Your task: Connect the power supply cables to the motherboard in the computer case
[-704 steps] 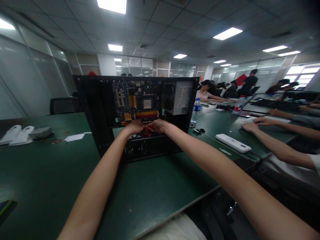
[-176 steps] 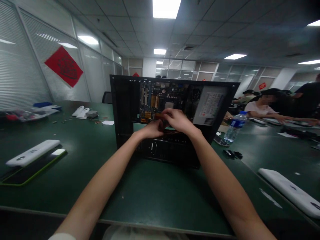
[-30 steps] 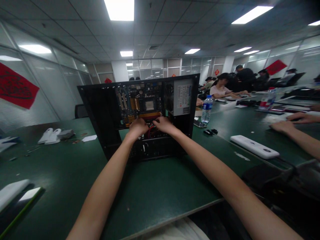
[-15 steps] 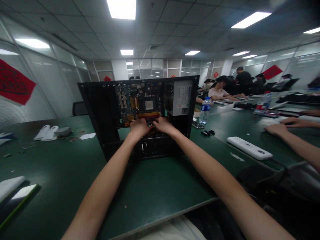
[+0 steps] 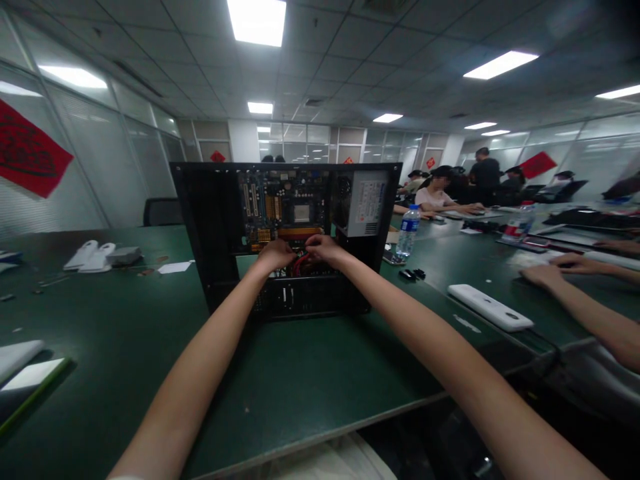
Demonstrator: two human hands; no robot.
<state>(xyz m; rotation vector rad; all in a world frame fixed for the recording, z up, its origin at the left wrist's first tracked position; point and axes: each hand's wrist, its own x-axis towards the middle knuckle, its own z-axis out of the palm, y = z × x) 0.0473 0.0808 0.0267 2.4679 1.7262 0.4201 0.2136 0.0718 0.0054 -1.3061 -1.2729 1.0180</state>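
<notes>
- Fingers of the left hand (image 5: 276,256) bend inward, thumb and tips drawn close together at the red wires (image 5: 299,265); the tips are too small and dark to tell whether they pinch a strand or only touch it.
- Those of the right hand (image 5: 324,251) curl toward the same spot from the other side, with little gap between thumb and forefinger; what they have hold of, if anything, cannot be told either.
- Between the two hands, the wires lie inside the case (image 5: 197,233), just below the board (image 5: 289,200). Their ends are hidden.
- The case stands on edge on the table (image 5: 310,373), its open side facing the person, with the power supply (image 5: 367,203) in the upper corner on the right-hand side.
- As a judgement, the wires should be light and bendy, apt to spring back and slide between bare fingertips; a pinch near the end would steer them better than one far along the strand.
- Pulling on a thin strand could strain it, so a stiffer part, if there is one, looks the safer hold.
- The board is likely stiff yet fragile: it would be best held by its edges, away from the small raised parts on its face.
- The case is probably heavy and rigid, more so on the power supply's side; its frame would be the place to grip or steady it.
</notes>
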